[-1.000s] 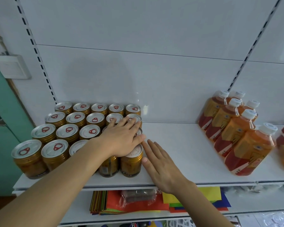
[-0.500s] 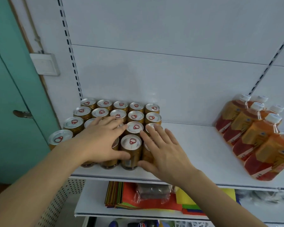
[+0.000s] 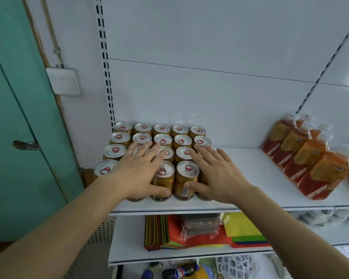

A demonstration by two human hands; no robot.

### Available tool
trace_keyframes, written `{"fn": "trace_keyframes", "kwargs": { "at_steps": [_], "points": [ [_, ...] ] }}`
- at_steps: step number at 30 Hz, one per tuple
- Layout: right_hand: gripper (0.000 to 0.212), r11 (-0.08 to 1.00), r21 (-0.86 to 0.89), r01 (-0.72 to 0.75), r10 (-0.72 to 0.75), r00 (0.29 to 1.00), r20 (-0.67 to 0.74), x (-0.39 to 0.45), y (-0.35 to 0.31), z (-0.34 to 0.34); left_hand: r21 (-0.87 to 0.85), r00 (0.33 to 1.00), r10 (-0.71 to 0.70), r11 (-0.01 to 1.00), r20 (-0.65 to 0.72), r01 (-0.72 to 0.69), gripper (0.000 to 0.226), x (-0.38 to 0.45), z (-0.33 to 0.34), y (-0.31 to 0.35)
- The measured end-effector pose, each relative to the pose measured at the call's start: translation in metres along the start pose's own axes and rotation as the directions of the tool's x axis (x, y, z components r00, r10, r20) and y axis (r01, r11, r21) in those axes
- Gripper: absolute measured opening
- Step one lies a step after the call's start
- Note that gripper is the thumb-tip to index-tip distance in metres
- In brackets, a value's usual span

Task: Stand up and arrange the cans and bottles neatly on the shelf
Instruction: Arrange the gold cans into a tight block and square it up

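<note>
From the head camera, your left hand [image 3: 138, 174] lay flat, fingers straight and spread, across the tops of the gold cans [image 3: 162, 140] in the front rows of the block, with its thumb against the side of a front can. Your right hand [image 3: 214, 176] was likewise loose and spread, fingers over the lids at the block's right edge, thumb touching the wall of the front can [image 3: 186, 181] between your two hands. Neither hand grasped anything; both only pressed and steadied. The cans stood upright, packed touching, on the white shelf [image 3: 246, 178] directly under and ahead of your palms. Well off to the right of your right hand, the orange bottles [image 3: 310, 154] stood in a slanting cluster, not squared to the shelf edge.

The cans looked stiff and smooth-sided, probably full and fairly heavy, so they should slide as a block when pushed low on their walls; pushed near the rim they might tip. The bottles would likely be softer and top-heavy, best held around the labelled body, not the cap.
</note>
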State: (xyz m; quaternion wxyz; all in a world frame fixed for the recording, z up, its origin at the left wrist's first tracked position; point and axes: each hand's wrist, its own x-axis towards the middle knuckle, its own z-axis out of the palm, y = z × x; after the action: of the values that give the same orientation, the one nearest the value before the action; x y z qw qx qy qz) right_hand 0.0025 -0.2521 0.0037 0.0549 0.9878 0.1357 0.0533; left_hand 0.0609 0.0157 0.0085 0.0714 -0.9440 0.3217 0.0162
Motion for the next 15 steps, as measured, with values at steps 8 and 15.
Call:
{"fn": "trace_keyframes", "kwargs": {
  "at_steps": [8, 15],
  "points": [
    [0.114, 0.999, 0.016, 0.038, -0.038, 0.998, 0.055, 0.018, -0.014, 0.007, -0.028, 0.999, 0.031, 0.999, -0.043, -0.033, 0.107, -0.002, 0.015, -0.020],
    [0.113, 0.998, 0.047, 0.050, -0.051, 0.998, 0.028, 0.027, -0.027, -0.006, -0.097, 0.999, 0.004, 0.995, -0.045, -0.008, 0.131, -0.014, 0.005, -0.026]
  ]
}}
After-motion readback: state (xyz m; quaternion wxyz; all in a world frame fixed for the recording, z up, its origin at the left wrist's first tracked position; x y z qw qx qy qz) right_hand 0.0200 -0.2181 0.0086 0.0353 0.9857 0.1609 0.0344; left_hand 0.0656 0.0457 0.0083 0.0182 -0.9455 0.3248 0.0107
